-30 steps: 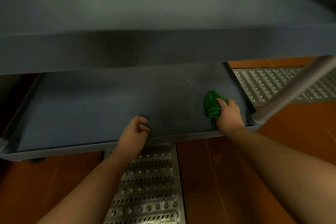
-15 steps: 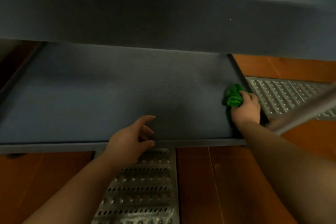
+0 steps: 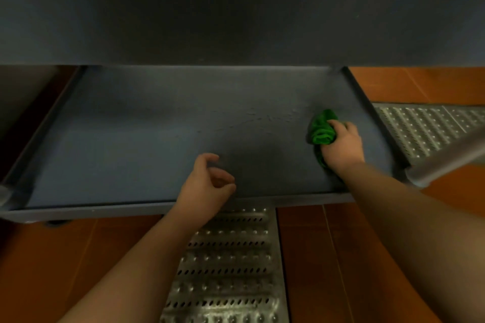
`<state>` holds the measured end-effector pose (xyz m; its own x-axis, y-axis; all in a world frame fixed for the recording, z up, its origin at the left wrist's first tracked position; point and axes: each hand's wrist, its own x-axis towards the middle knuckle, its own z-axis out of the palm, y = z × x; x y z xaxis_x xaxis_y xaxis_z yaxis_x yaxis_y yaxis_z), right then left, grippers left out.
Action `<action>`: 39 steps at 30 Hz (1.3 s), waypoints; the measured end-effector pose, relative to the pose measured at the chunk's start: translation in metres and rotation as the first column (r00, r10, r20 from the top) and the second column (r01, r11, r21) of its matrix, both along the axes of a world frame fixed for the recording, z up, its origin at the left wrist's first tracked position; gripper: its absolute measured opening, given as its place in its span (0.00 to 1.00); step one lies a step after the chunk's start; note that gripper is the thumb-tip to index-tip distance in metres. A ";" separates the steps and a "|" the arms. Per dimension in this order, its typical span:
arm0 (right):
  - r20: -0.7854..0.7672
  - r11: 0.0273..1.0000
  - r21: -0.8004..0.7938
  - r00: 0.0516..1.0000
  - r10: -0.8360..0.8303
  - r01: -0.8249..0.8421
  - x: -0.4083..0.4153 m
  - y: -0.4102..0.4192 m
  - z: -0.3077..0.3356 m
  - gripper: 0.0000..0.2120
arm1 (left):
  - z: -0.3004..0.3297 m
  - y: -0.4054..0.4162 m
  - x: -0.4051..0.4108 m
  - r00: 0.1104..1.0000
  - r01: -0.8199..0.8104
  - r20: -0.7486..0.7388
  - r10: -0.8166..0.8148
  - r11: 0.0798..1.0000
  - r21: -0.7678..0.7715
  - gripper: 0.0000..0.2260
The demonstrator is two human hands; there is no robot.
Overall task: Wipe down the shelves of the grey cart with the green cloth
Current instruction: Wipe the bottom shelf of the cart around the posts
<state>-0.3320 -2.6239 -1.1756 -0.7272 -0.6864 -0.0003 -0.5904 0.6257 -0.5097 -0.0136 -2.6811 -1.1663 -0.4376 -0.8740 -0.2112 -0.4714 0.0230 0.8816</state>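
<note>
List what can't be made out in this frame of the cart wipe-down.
- Head view: back of the lower shelf, hidden under the upper shelf.
- Part of the green cloth, covered by the right hand.
- Cart post, blurred and cut off by the right edge.

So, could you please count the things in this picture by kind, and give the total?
Hands: 2, left and right
Green cloth: 1
Cart shelves: 2, upper and lower
Metal floor grates: 2, near and right
Cart post: 1
Total: 8
</note>
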 end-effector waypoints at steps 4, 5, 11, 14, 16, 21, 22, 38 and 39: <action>-0.031 0.999 0.007 0.999 0.040 -0.039 0.032 -0.021 -0.004 0.28 | -0.001 -0.022 0.021 0.945 -0.187 -0.238 0.226 0.967 0.175 0.17; -0.036 0.999 0.008 0.998 0.052 -0.052 0.040 -0.027 -0.005 0.28 | -0.001 -0.031 0.033 0.978 -0.142 -0.147 0.150 0.988 0.062 0.16; -0.081 0.990 -0.020 0.987 0.136 -0.138 0.089 -0.060 -0.009 0.27 | -0.009 -0.066 0.108 0.838 0.349 0.536 -0.103 0.856 -0.381 0.22; -0.070 0.983 -0.018 0.981 0.182 -0.184 0.122 -0.079 -0.009 0.26 | -0.017 -0.069 0.126 0.799 0.368 0.591 -0.107 0.865 -0.341 0.22; -0.056 0.973 -0.024 0.972 0.226 -0.228 0.148 -0.093 -0.008 0.26 | -0.021 -0.067 0.128 0.820 0.347 0.566 -0.087 0.862 -0.370 0.22; 0.017 0.951 -0.053 0.952 0.305 -0.303 0.213 -0.123 -0.007 0.27 | -0.017 -0.081 0.147 0.875 0.211 0.484 -0.005 0.904 -0.373 0.22; 0.020 0.945 -0.065 0.946 0.323 -0.321 0.223 -0.127 -0.007 0.27 | -0.017 -0.085 0.156 0.855 0.226 0.519 0.005 0.897 -0.381 0.22; 0.038 0.740 -0.111 0.742 0.670 -0.663 0.435 -0.203 -0.023 0.27 | -0.023 -0.108 0.251 0.808 0.130 0.548 0.217 0.841 -0.525 0.10; 0.021 0.731 -0.100 0.733 0.680 -0.675 0.438 -0.204 -0.023 0.26 | -0.021 -0.110 0.252 0.804 0.123 0.552 0.221 0.846 -0.519 0.08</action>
<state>0.1056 -2.8276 -1.1984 -0.0693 -0.9962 0.0531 -0.8125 0.0255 -0.5824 0.2382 -2.7907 -1.1877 -0.3370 -0.9385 0.0745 -0.8888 0.3433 0.3035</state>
